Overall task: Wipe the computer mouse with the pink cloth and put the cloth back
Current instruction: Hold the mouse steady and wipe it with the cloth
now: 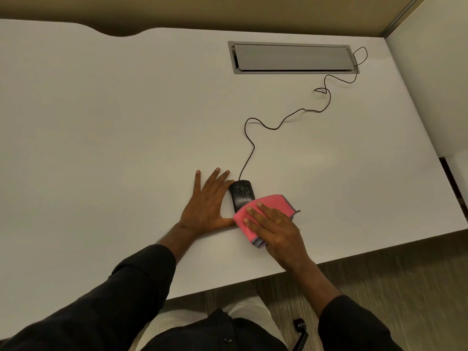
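Observation:
A black wired computer mouse (241, 193) lies on the white desk (114, 122) near the front edge. A folded pink cloth (268, 206) with grey trim covers the mouse's rear half. My right hand (276, 229) presses flat on the cloth, fingers spread over it. My left hand (206, 202) lies flat on the desk against the mouse's left side, fingers apart, thumb reaching toward the cloth. The front of the mouse with its scroll wheel shows; its back is hidden under the cloth.
The mouse's black cable (278, 124) snakes back and right to a grey cable hatch (293, 58) set in the desk. A partition wall (430, 72) bounds the right side. The desk's front edge runs just behind my wrists.

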Motion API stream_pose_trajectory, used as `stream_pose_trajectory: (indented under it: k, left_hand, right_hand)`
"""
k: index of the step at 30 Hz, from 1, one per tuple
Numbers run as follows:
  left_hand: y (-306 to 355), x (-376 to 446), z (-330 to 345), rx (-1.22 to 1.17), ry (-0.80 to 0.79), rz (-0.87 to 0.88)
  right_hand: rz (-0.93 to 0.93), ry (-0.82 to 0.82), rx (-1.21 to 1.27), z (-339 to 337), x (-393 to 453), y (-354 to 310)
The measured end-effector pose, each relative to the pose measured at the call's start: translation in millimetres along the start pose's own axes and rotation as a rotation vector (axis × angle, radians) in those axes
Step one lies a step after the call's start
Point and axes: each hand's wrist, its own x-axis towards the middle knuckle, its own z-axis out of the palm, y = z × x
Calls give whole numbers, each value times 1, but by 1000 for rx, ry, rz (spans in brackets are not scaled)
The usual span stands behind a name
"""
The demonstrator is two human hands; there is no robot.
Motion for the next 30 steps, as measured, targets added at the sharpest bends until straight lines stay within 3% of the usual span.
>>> stream_pose_trajectory:
  k: [4,8,10,16,30]
  left_hand:
    - [0,0,0,15,-16,-3]
    - [0,0,0,11,-25,-6]
    - [1,0,-1,1,-30,-10]
    - [4,1,-6,3,-84,-20]
    - [5,1,-8,36,-124,-29]
  right_hand:
    - [86,-1,-4,-6,-24,9]
    - [279,176,155,-8,-13,14]
    - [348,185,171,-5,2,10]
    - [351,23,126,1,9,-11]
    - [553,181,173,24,26,-31]
